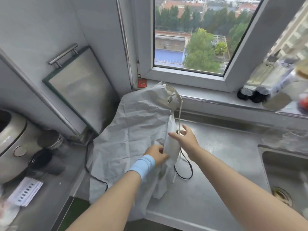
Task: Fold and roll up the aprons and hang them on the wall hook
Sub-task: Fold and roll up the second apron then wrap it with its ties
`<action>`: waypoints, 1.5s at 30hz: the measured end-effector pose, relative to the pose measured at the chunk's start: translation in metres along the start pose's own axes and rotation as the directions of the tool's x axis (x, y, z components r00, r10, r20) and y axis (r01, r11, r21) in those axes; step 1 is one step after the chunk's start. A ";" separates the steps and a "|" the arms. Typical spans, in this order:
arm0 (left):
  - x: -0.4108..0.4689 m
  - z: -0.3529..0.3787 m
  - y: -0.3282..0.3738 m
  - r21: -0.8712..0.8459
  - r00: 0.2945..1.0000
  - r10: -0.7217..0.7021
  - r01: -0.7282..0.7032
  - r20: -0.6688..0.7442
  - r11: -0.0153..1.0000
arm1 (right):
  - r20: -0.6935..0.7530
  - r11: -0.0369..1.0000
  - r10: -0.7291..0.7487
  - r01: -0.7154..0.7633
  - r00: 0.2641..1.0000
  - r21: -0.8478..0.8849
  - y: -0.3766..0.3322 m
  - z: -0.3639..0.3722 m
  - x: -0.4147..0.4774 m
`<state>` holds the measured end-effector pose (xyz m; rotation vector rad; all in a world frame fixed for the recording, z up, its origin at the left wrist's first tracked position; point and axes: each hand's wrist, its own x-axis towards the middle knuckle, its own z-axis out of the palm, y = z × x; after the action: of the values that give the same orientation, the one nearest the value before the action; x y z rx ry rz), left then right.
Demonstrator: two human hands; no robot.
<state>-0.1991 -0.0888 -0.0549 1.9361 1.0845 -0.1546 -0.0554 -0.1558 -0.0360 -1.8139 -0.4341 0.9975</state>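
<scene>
A pale grey, creased apron (133,130) lies spread over the steel counter, its top end bunched up against the window sill. Its right edge is folded into a narrow strip. My left hand (156,155), with a light blue band on the wrist, pinches the lower part of that strip. My right hand (185,137) holds the strip's upper part, next to a pale tie cord (180,114) that hangs down from the bunched top. A dark cord (186,164) loops on the counter below my right hand. No wall hook is in view.
A steel sink (283,172) with a drain is at the right. A rice cooker (11,144), jars and papers crowd the left counter. A framed panel (78,87) leans on the left wall. Dark bottles (250,94) stand on the window sill. The counter's front edge (166,215) runs below the apron.
</scene>
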 end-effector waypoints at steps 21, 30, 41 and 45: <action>-0.046 0.071 0.016 0.375 0.935 -0.095 -0.042 0.341 0.926 | -0.232 0.631 -0.189 -0.063 0.954 -0.773 0.035 -0.115 -0.077; -0.065 0.160 0.024 0.402 0.990 -0.130 0.100 0.049 0.910 | 0.367 0.225 -0.501 0.528 0.784 -0.819 0.103 -0.145 -0.088; -0.050 0.143 -0.028 0.568 0.945 -0.301 0.180 0.126 0.803 | 0.586 -0.083 -0.200 0.582 0.785 -0.809 0.160 -0.133 -0.088; -0.069 0.131 -0.004 0.345 0.989 -0.027 0.076 -0.146 0.935 | 0.563 0.158 -0.318 0.629 0.762 -0.762 0.139 -0.122 -0.085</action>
<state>-0.2067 -0.2292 -0.1027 2.2637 1.2684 -0.2602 -0.0293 -0.3480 -0.0994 -2.2072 -2.0414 0.4664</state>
